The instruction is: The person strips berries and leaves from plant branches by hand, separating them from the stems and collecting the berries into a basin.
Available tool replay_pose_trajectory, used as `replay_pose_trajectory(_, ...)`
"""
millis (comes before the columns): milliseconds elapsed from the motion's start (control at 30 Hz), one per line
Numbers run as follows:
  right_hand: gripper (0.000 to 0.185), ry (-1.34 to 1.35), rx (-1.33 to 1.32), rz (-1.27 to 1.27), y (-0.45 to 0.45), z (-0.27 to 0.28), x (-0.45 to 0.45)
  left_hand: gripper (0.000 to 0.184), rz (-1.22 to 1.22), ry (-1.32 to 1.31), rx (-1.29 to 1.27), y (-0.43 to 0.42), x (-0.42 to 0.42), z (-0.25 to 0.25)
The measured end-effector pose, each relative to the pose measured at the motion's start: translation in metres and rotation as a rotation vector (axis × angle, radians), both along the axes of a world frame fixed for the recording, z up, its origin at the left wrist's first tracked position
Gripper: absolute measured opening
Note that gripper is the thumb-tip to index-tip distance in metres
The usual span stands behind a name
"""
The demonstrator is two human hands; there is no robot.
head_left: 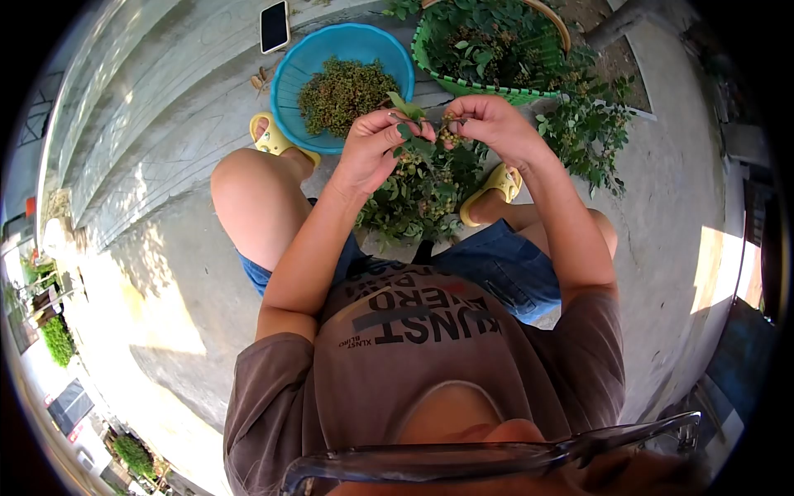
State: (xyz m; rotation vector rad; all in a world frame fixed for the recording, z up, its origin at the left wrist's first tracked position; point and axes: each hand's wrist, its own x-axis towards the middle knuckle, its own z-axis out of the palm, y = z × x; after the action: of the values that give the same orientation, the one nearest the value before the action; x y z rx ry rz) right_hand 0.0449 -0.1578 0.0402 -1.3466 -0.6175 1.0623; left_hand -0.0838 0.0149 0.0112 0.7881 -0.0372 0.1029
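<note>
Where the hands meet: a leafy sprig [420, 146] is held up just to the right of the basin [289, 78], by its near edge.
Left hand [372, 149]: fingers are drawn together in a pinch, and the sprig is gripped between them.
Right hand [496, 130]: thumb and forefinger are pressed closed on a berry cluster [450, 132]; whether it is joined to the sprig cannot be told.
Step in hand: berries, it is judged, are being picked off the sprig.
Next move: the sprig would need to be steadied by the left hand while the cluster is parted by the right, then carried leftward over the basin.
Basin: a heap [343, 95] of berry clusters is held, with bare wall left showing around it.
Basket [423, 53]: stood right of the basin, it is filled with leafy branches [500, 50], berries among them.
Loose pile [418, 194]: more berried branches are laid on the floor [670, 190], nearer the body than the basin and to its right.
Phone [275, 26]: laid beyond the basin, to its left.
</note>
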Motion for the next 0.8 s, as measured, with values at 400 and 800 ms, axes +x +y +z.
replay_pose_trajectory(400,0.011,-0.743,0.01,-0.508,0.017,-0.003,0.031,0.011,0.005,0.033,-0.141,0.007,-0.01,-0.011)
replay_pose_trajectory(800,0.025,-0.921,0.235,-0.453,0.106,0.019,0.037,0.01,0.188,0.516,-0.192,0.008,-0.008,-0.028)
